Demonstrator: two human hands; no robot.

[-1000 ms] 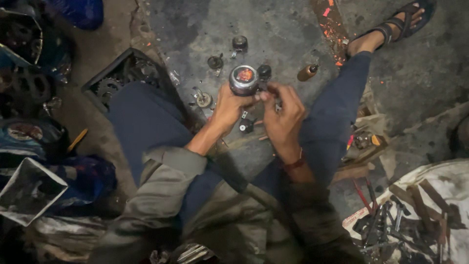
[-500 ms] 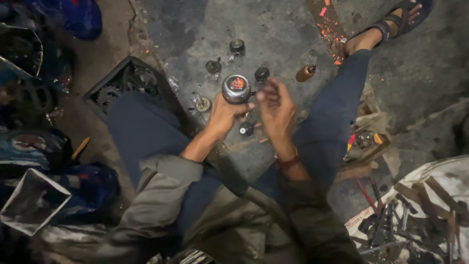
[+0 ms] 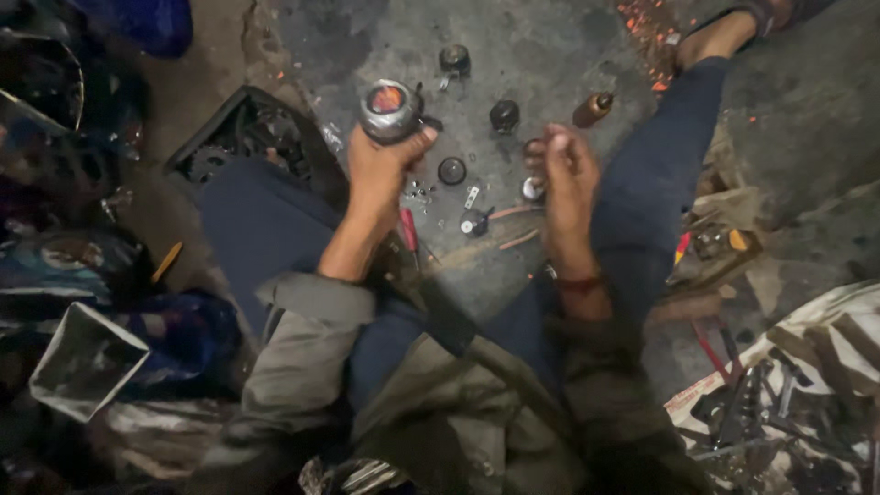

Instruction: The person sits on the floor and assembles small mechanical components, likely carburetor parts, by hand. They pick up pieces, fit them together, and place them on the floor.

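The left hand [image 3: 380,170] is gripping a round metal part [image 3: 390,110], fingers wrapped up around its lower side, holding it out over the concrete floor [image 3: 550,46] just ahead of the left knee. The part is sitting at the hand's far end, its open face tilted up toward the camera, so its axis is running roughly up out of the fist. That face is showing a reddish-orange centre inside a shiny grey rim.

The right hand [image 3: 564,174] is hovering well apart to the right, fingers curled loosely; something small may be pinched at the fingertips, but I cannot tell. So the left hand is the one on the part, and the right is sitting across a gap from it.

Between the hands, small pieces are lying scattered on the floor: a dark cap [image 3: 451,170], a dark knob [image 3: 504,115], a red-handled screwdriver [image 3: 409,229]. A brown cylinder [image 3: 592,108] is lying further right, near the shin.
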